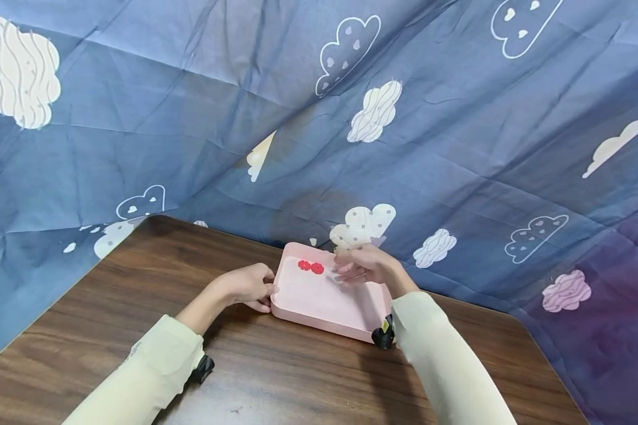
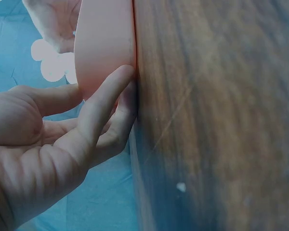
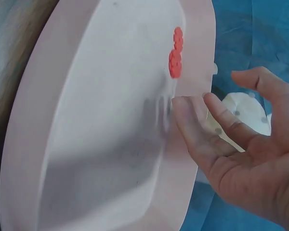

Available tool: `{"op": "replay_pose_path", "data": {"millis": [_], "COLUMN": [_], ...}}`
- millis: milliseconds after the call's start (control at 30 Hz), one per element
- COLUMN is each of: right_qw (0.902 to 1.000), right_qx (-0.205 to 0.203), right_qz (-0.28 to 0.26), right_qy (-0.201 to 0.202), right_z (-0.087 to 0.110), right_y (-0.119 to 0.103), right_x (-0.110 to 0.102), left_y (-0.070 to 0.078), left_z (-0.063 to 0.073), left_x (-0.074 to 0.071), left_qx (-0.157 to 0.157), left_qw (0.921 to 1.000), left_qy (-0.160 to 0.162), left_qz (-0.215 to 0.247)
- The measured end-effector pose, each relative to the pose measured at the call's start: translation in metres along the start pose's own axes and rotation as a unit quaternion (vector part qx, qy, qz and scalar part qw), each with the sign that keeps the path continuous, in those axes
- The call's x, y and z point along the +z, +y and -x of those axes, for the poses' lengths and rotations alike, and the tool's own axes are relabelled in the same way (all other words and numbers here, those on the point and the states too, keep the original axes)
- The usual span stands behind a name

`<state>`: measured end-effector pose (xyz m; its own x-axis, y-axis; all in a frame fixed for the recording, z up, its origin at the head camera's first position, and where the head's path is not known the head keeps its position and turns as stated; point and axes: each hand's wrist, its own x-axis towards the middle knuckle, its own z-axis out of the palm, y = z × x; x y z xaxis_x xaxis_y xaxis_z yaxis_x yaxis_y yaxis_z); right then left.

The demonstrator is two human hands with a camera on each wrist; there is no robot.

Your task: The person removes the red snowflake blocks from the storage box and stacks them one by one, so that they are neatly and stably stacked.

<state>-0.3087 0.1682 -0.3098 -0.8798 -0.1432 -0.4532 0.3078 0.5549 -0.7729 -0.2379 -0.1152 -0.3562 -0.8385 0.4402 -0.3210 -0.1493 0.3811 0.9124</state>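
Note:
A shallow pink tray (image 1: 319, 321) with raised walls lies on the brown table. Inside it, near the far wall, two small red flower-shaped pieces (image 1: 311, 267) lie side by side, touching or almost so. My left hand (image 1: 248, 286) grips the tray's left end, with the thumb at the rim and the fingers against the outer wall (image 2: 106, 43). Over the tray's far right part hovers my right hand (image 1: 365, 264), its fingers loosely bent and holding nothing. In the right wrist view, the right fingertips (image 3: 180, 103) are close to the far wall, below the red pieces (image 3: 176, 60).
The wood-grain table (image 1: 276, 372) extends around the tray. Behind it hangs a blue cloth (image 1: 218, 118) printed with clouds, close to the tray's far side. Black devices (image 1: 202, 369) sit at both cuffs, the right one (image 1: 384, 333) overlapping the tray's near right corner.

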Motion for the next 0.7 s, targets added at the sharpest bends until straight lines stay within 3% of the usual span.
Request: {"op": "replay_pose_path", "data": {"millis": [333, 700], "right_qw": [0.9967, 0.994], "right_qx": [0.051, 0.041], "right_qz": [0.036, 0.098], "right_qy": [-0.051, -0.025], "right_z": [-0.018, -0.026], "right_y": [-0.016, -0.014], "right_x": [0.023, 0.036], "left_y": [-0.001, 0.0], "left_z": [0.0, -0.001], "left_x": [0.001, 0.001], "left_qx": [-0.002, -0.001], "left_qw": [0.9999, 0.9999], "left_qy": [0.006, 0.009], "left_qz": [-0.009, -0.008]}}
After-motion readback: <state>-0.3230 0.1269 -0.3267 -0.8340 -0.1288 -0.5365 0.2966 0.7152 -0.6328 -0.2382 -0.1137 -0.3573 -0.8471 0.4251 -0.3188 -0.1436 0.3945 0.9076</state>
